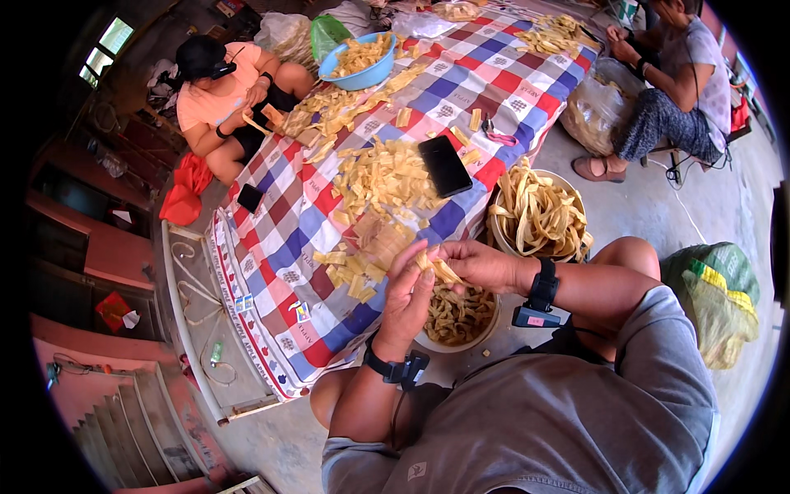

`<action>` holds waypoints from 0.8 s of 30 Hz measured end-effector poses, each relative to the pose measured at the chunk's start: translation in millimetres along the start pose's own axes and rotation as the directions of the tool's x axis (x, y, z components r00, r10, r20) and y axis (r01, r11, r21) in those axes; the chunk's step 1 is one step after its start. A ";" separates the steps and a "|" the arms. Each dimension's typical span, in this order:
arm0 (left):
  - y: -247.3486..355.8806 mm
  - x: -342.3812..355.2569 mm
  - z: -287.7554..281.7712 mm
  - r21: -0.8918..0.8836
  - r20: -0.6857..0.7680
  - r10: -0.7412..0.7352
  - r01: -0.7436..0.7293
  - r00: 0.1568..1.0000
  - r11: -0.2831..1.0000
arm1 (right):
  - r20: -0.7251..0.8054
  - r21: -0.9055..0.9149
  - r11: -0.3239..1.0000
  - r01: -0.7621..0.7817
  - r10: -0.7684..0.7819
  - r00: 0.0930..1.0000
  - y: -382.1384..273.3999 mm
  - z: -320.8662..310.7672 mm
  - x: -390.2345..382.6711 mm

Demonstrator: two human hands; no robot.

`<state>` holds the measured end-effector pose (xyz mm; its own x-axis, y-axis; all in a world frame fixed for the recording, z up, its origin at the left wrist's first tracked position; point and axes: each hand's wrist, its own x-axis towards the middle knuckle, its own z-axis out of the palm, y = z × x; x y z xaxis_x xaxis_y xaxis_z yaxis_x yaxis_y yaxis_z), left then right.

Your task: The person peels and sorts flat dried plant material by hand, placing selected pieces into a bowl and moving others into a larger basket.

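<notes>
Near the middle of the head view, my left hand point(407, 288) and my right hand point(477, 265) pinch a pale yellow strip point(440, 270) between them, their fingers close together above a bowl of curled brownish-yellow pieces point(461, 317). Just beyond my hands, a checked cloth point(288, 230) covers the table and carries a loose heap of cut yellow pieces point(378, 173) and a thin tan board or sheet, partly hidden. To the right of the heap lies a black phone point(444, 165). A larger bowl of long yellow strips point(539, 210) stands beside the table, behind my right hand.
A co-worker in orange point(214, 107) holds a strip at the far left of the table, near a blue basin point(358, 62). Another person point(675, 90) sits at the right by a plastic sack point(601, 111). A green sack point(708, 305) lies at my right, a metal railing point(193, 313) at the left.
</notes>
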<state>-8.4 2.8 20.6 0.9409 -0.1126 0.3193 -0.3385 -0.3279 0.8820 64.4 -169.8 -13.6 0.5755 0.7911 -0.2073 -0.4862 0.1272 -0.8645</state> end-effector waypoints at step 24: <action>-5.7 -7.0 12.1 -0.694 0.033 -0.487 0.370 0.873 0.618 | 0.093 -0.842 0.343 0.417 -0.669 0.738 -26.5 12.5 -19.0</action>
<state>-12.9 -5.9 9.2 0.9864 0.0307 -0.1616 0.1354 0.4066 0.9035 58.1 -180.8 18.9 0.6882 0.5545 0.4678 0.6269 -0.1300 -0.7682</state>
